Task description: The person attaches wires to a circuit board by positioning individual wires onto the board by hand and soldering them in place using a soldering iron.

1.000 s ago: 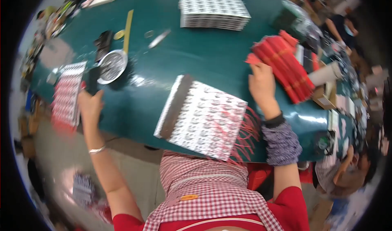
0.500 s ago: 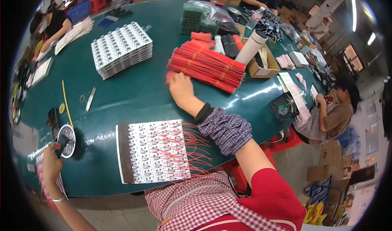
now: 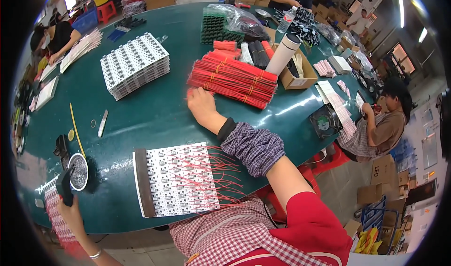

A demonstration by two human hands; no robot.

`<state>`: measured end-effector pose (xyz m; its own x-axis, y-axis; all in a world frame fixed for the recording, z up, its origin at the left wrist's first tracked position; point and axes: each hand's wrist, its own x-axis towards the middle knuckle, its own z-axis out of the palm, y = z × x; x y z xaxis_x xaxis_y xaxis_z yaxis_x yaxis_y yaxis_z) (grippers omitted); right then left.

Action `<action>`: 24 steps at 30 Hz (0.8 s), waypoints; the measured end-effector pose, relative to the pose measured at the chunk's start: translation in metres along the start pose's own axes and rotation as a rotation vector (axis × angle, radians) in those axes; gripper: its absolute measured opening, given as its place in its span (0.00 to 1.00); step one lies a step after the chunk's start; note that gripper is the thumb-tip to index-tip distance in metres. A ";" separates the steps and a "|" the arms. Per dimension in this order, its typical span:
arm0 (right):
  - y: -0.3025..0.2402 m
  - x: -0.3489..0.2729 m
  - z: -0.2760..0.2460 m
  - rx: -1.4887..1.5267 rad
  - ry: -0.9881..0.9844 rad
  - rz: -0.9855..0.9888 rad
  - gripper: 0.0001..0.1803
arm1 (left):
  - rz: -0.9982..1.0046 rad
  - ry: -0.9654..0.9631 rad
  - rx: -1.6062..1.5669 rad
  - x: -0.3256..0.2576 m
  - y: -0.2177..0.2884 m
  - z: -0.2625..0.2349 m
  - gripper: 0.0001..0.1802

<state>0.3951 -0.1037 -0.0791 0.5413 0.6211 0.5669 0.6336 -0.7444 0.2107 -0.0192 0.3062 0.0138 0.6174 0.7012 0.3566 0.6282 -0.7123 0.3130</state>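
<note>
My left hand [image 3: 70, 214] is closed around a black hand tool [image 3: 65, 187] at the left table edge; its exact kind is unclear. Beside the tool stands a white bowl [image 3: 78, 172] with grey, shiny content. My right hand [image 3: 202, 107] reaches to the near left end of a banded bundle of red wires [image 3: 232, 80], fingers bent together at the wire ends. What they pinch is mostly hidden. In front of me lies a white circuit board panel [image 3: 181, 179] with a brown bar [image 3: 144, 183] along its left side and loose red wires [image 3: 228, 172] trailing off its right.
A stack of white circuit board panels [image 3: 136, 66] stands farther back. Behind the bundle are a white flask [image 3: 283, 54], a cardboard box [image 3: 300, 80] and green trays [image 3: 213, 26]. A small black fan [image 3: 324, 121] sits right. Another wired panel [image 3: 60, 219] lies left. Co-workers sit around the table.
My left hand has moved lower and a little right, turning the black tool upright near the bowl. My right hand stays at the wire ends. The whole view has shifted slightly.
</note>
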 end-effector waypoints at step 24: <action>0.023 0.003 -0.024 0.200 0.002 -0.064 0.05 | -0.534 0.198 -1.300 -0.139 0.084 0.006 0.15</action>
<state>0.3979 -0.1252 -0.0531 0.4955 0.6646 0.5593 0.7638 -0.6400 0.0838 -0.0494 0.1491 -0.0145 0.3043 0.9523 0.0211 -0.1817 0.0363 0.9827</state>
